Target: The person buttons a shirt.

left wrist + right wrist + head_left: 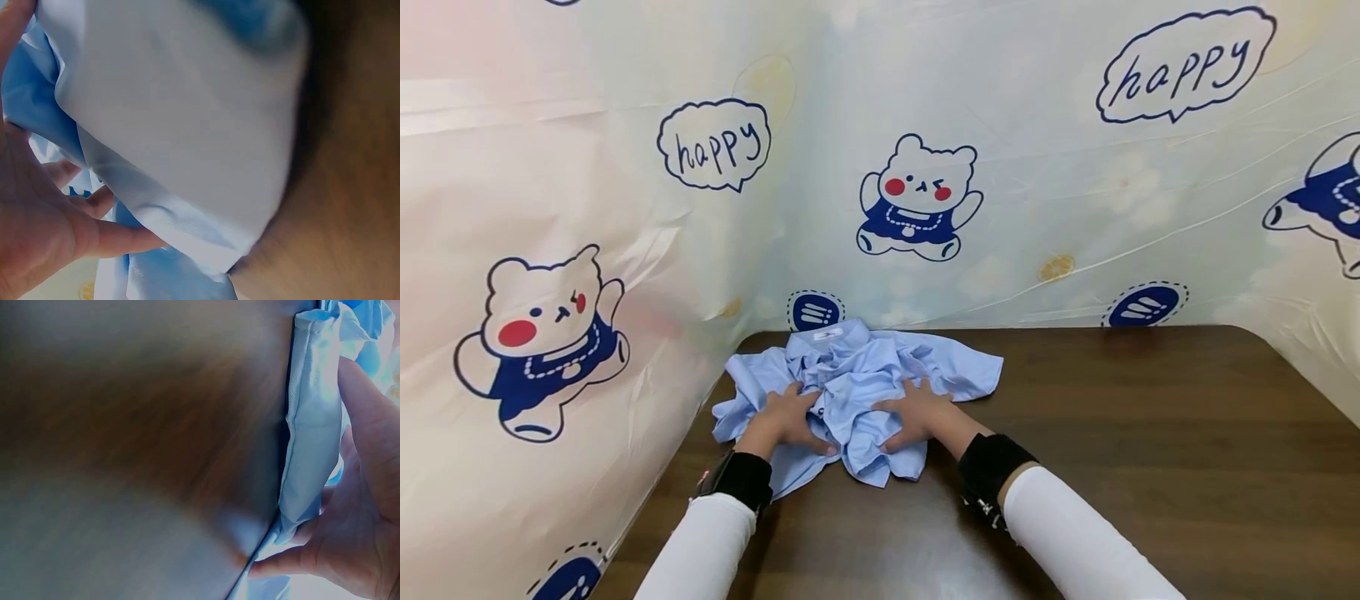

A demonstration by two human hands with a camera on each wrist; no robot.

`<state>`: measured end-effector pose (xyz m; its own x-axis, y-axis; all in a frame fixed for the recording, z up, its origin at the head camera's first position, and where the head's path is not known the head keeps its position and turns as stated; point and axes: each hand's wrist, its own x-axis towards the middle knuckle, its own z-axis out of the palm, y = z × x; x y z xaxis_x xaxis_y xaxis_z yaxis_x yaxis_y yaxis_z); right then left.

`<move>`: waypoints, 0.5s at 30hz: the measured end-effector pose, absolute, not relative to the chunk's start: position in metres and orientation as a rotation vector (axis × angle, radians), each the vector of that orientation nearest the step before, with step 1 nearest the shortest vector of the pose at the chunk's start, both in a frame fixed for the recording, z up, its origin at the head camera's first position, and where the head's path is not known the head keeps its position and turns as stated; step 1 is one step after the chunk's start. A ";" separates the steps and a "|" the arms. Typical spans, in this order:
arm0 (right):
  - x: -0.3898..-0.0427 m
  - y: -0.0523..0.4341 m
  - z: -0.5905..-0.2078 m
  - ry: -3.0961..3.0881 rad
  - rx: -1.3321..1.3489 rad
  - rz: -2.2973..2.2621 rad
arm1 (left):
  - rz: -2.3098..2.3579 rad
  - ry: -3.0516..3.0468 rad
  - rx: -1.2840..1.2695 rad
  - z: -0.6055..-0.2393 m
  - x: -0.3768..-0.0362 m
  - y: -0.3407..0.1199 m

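A light-blue shirt (859, 396) lies crumpled on the far left part of the table, its collar and white label (828, 334) toward the back wall. My left hand (786, 419) rests on the shirt's left middle with fingers spread. On the other side, my right hand (919, 414) touches the bunched cloth, fingers also apart. In the left wrist view, extended fingers (128, 240) lie against a loose fold. A hemmed edge (312, 425) of the shirt stands beside the right hand's fingers in the right wrist view. Some fingertips are hidden by cloth.
The dark brown wooden table (1120, 467) extends to the right and toward me. A printed cloth curtain (1037, 192) with bears and "happy" bubbles hangs behind the table and along its left side. Black bands (995, 468) circle both wrists over white sleeves (1075, 533).
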<state>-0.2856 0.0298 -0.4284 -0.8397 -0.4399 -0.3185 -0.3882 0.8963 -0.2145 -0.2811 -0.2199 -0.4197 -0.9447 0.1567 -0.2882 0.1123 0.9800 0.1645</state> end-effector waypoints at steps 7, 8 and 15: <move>-0.269 0.047 -0.428 2.703 -0.619 -0.199 | 0.186 2.827 0.164 -0.423 -0.269 -0.207; -0.267 0.050 -0.428 2.704 -0.625 -0.199 | 0.179 2.830 0.171 -0.423 -0.268 -0.205; -0.251 0.067 -0.428 2.713 -0.667 -0.196 | 0.148 2.832 0.202 -0.426 -0.261 -0.191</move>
